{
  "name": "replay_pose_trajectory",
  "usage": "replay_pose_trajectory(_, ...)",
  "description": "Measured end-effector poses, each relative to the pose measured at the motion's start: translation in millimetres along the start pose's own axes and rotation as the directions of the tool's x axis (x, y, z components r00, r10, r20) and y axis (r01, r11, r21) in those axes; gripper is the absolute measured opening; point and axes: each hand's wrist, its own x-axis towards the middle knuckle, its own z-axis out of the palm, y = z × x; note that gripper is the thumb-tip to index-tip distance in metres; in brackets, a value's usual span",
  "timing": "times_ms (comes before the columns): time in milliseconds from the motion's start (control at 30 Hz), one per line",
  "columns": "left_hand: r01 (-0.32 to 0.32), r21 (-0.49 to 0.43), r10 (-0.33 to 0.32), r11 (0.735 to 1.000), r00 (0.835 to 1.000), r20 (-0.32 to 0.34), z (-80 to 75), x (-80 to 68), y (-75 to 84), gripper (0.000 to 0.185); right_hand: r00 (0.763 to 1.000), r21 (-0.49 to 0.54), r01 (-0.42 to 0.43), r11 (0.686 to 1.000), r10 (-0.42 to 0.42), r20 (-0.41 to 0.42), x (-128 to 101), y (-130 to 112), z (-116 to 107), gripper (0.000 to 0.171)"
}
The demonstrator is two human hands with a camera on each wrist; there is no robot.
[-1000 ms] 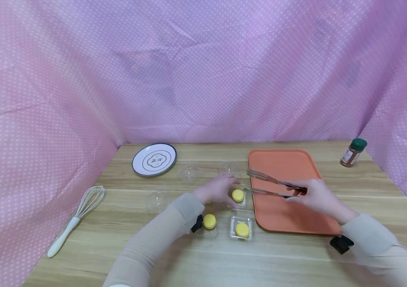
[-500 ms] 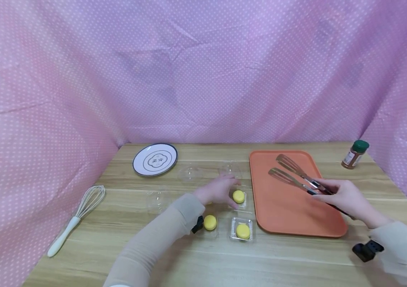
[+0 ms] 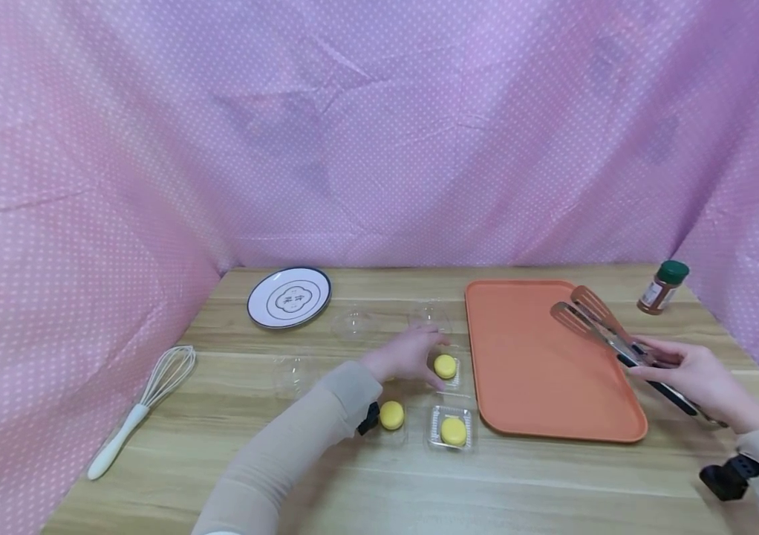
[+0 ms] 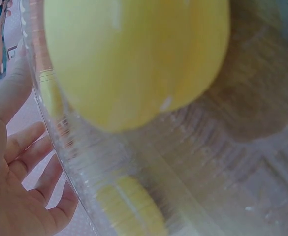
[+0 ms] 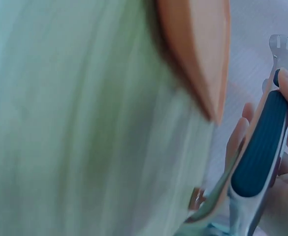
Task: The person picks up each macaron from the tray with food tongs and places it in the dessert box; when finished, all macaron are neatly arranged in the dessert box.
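My left hand [image 3: 409, 355] has its thumb and fingers around a small clear plastic box [image 3: 455, 383] with a yellow macaron [image 3: 445, 365] in it. Below the wrist, in the head view, another macaron [image 3: 391, 414] sits in a clear box; it looms large in the left wrist view. A third macaron [image 3: 453, 431] lies in an opened box at the front. My right hand [image 3: 696, 375] grips slotted metal serving tongs [image 3: 620, 345] with dark handle grips [image 5: 262, 147]. Their tips are over the right part of the orange tray [image 3: 540, 379], with nothing between them.
Clear domed lids [image 3: 355, 322] spread left and behind the boxes. A blue-rimmed plate [image 3: 266, 301] stands at the back left and a whisk [image 3: 128, 427] at the left edge. The green-capped spice jar [image 3: 662, 288] is at the back right.
My right hand has carried the tongs right, away from the macaron beside my left hand and across the tray to its right edge. My left hand has stayed in place.
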Motion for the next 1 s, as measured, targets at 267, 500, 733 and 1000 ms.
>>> replay_pose_trajectory(267,-0.005,-0.002,0.005,1.000,1.000,-0.002,0.2,-0.6,-0.5,0.082,0.993,-0.004,-0.113,0.994,0.112,-0.034,1.4,30.2,-4.7,0.076)
replay_pose_trajectory(500,-0.010,0.006,0.010,1.000,1.000,-0.009,1.7,1.2,-1.7,0.083,0.983,-0.005,-0.184,0.983,0.184,-0.023,2.6,42.1,-9.7,0.083)
replay_pose_trajectory(733,-0.015,0.013,0.015,1.000,1.000,-0.007,-0.2,0.1,0.0,0.081,0.980,-0.010,-0.197,0.980,0.197,0.007,3.1,48.2,-13.1,0.081)
replay_pose_trajectory(1000,-0.015,0.012,0.015,1.000,1.000,-0.011,-0.7,-1.9,1.2,0.080,0.977,-0.022,-0.212,0.977,0.213,0.008,3.8,52.5,-13.5,0.080)
